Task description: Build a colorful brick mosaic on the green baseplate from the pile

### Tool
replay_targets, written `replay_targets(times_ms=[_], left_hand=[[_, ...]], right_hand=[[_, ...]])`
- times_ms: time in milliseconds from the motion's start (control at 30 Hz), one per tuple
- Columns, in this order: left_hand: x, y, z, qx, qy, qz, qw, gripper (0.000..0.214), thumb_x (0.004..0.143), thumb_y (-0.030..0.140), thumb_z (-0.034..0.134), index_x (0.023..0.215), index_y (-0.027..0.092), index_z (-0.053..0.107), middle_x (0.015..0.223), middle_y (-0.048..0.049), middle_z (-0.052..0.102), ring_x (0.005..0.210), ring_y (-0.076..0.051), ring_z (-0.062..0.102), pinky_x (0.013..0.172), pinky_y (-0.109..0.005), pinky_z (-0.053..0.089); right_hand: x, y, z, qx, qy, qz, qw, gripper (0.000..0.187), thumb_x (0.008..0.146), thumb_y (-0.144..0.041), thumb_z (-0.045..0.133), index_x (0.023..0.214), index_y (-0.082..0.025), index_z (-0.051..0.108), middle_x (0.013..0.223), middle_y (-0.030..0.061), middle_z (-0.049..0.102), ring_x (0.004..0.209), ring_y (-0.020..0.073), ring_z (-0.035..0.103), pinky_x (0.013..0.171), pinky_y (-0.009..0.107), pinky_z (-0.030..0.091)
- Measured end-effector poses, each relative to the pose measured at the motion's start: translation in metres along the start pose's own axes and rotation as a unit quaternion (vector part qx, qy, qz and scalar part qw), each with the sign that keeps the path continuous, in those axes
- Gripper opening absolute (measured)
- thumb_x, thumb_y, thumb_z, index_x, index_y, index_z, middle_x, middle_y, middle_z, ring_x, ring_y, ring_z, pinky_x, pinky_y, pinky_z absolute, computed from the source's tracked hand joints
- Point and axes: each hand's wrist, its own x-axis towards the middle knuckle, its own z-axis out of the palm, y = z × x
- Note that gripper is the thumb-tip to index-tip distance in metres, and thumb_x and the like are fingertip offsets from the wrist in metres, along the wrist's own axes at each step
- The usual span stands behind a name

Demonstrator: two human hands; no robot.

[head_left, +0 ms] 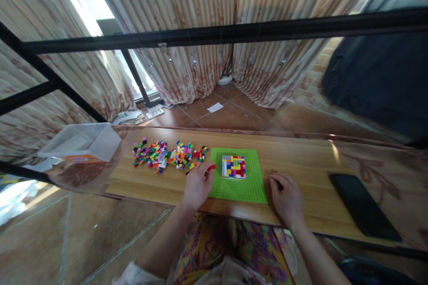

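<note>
Between the thumb and fingers of my left hand (pixel 198 185) is a small red toy brick (pixel 211 167), held above the left edge of the green baseplate (pixel 256 191). A square block of many-coloured bricks (pixel 234 167) sits on the middle of that plate. My right hand (pixel 286 197) rests on the wooden board just right of the plate, its fingers curled in. Whether anything is inside those curled fingers I cannot make out. Left of the plate lies a spread-out pile of loose coloured bricks (pixel 154 155), close to my left hand.
A translucent plastic box (pixel 103 142) stands at the board's left end. A black phone (pixel 364 205) lies to the right on the wooden board (pixel 310 160). Black metal bars (pixel 214 34) cross behind the board, in front of striped curtains (pixel 187 4).
</note>
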Motion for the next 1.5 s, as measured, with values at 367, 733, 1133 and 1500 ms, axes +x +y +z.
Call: replay_targets(times_ms=[367,733,1133,1500], left_hand=[[0.02,0.026,0.044,0.134,0.008,0.063,0.989,0.029,0.091,0.019,0.048,0.111,0.026,0.066,0.1,-0.0058,0.062,0.092,-0.018,0.059,0.082,-0.03,0.051],[0.011,0.027,0.047,0.168,-0.017,0.093,0.981,0.034,0.088,0.021,0.051,0.12,0.022,0.061,0.106,-0.0089,0.058,0.098,-0.023,0.054,0.089,-0.038,0.048],[0.018,0.02,0.036,0.097,-0.065,0.087,0.989,0.034,0.087,0.015,0.047,0.117,0.02,0.062,0.109,-0.0091,0.06,0.102,-0.021,0.056,0.093,-0.038,0.047],[0.014,0.023,0.033,0.121,-0.07,0.094,0.986,0.025,0.081,0.021,0.061,0.106,0.02,0.061,0.113,-0.0065,0.06,0.108,-0.022,0.055,0.097,-0.039,0.044]], right_hand=[[0.002,-0.003,0.0,0.007,-0.008,0.015,1.0,0.03,0.09,-0.039,0.047,0.088,-0.02,0.07,0.096,0.0113,0.069,0.092,0.0246,0.061,0.086,0.043,0.048],[0.002,-0.002,0.0,0.0,-0.015,0.016,1.0,0.031,0.091,-0.04,0.047,0.088,-0.019,0.07,0.096,0.0109,0.069,0.091,0.0241,0.06,0.086,0.041,0.047],[0.001,-0.002,0.0,-0.002,-0.015,0.008,1.0,0.03,0.091,-0.038,0.047,0.089,-0.019,0.07,0.098,0.011,0.069,0.093,0.024,0.06,0.086,0.041,0.047],[0.001,-0.002,0.001,-0.001,-0.009,0.003,1.0,0.027,0.091,-0.036,0.049,0.089,-0.018,0.07,0.097,0.0104,0.069,0.092,0.0232,0.06,0.084,0.039,0.047]])
